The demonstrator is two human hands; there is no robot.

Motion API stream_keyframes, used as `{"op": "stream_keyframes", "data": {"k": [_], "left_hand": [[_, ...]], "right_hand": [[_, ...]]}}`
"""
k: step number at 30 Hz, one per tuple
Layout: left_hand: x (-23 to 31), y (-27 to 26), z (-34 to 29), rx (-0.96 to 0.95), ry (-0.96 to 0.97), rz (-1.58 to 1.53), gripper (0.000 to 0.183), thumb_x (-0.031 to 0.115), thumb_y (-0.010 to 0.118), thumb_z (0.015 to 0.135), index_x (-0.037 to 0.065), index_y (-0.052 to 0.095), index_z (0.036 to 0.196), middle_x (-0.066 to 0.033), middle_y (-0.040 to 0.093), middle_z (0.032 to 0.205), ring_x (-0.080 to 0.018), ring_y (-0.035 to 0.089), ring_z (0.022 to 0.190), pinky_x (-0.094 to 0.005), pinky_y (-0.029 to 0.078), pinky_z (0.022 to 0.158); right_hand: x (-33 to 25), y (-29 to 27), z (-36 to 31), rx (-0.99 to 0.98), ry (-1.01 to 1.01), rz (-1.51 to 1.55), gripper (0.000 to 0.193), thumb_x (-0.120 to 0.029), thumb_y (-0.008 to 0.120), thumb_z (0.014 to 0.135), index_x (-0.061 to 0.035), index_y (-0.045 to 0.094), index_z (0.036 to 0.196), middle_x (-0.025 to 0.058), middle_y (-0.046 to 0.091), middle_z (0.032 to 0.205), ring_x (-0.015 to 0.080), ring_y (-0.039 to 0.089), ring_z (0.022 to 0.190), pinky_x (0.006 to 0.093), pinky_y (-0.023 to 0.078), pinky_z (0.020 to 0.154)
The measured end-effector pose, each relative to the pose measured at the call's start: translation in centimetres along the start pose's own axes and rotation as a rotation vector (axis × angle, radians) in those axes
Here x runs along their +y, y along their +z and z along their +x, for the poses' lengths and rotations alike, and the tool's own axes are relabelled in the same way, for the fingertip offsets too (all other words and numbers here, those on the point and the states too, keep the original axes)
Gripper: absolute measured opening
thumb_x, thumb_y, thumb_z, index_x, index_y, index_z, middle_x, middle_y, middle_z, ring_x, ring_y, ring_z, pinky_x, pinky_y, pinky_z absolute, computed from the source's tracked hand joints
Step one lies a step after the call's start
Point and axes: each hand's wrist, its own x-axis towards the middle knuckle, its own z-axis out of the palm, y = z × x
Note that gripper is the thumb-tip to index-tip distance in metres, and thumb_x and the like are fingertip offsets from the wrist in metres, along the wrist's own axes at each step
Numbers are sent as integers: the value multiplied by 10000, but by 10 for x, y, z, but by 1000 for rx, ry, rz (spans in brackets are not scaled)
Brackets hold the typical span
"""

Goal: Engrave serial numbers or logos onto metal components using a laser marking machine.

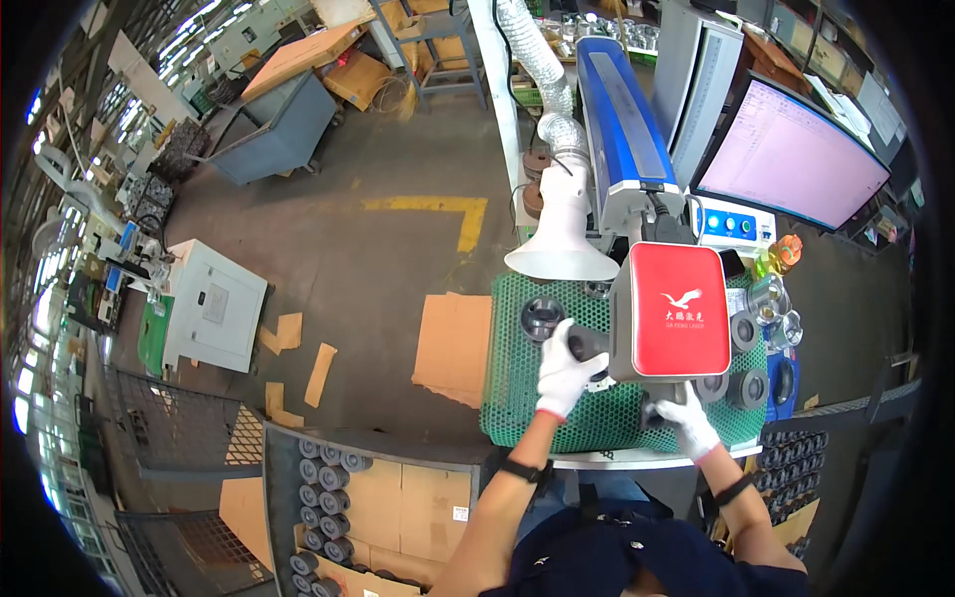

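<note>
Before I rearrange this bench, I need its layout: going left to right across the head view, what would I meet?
White box-shaped cabinet → flat brown cardboard sheet on the floor → white-gloved left hand → dark cylindrical part it grips → red-topped rectangular box → clear round container.

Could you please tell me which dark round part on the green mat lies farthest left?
The dark round part just beyond the left hand; the mat's others sit further right.

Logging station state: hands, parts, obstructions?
Left hand, white glove, gripping dark cylindrical part. Right hand at dark round part. Red-topped boxy machine head partly blocks view.
</note>
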Motion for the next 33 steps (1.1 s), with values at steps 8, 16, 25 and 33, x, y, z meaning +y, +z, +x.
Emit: {"op": "stream_keyframes", "data": {"k": [8,16,25,33], "left_hand": [[-80,-124,-139,85,-321,-497,873,78,887,720,-23,430,1457,-150,563,1341,-238,556,1235,-375,465,1076],[-124,-187,-284,407,-737,-759,749,-28,795,773,-27,437,1431,-171,624,1259,-282,676,1079,-404,593,916],[-101,-186,-310,401,-789,-985,609,-18,789,793,-10,488,1322,-171,679,1129,-279,722,952,-421,626,828],[-118,-175,-288,223,-625,-575,882,221,937,699,-12,486,1420,-160,583,1331,-255,554,1256,-370,474,1046]], "right_hand": [[-21,71,98,-161,-34,-1306,992,-298,803,771,-66,265,1571,225,345,1576,384,370,1444,431,307,1207],[13,65,140,32,-521,-1344,1099,-268,919,600,-113,312,1502,259,363,1389,461,384,1329,526,365,1149],[4,85,129,92,-557,-1538,719,-472,682,873,-142,455,1469,230,422,1511,430,411,1392,531,328,1161],[15,96,127,309,-408,-1399,702,-597,594,893,-281,436,1499,161,478,1507,380,433,1407,504,326,1163]]}}
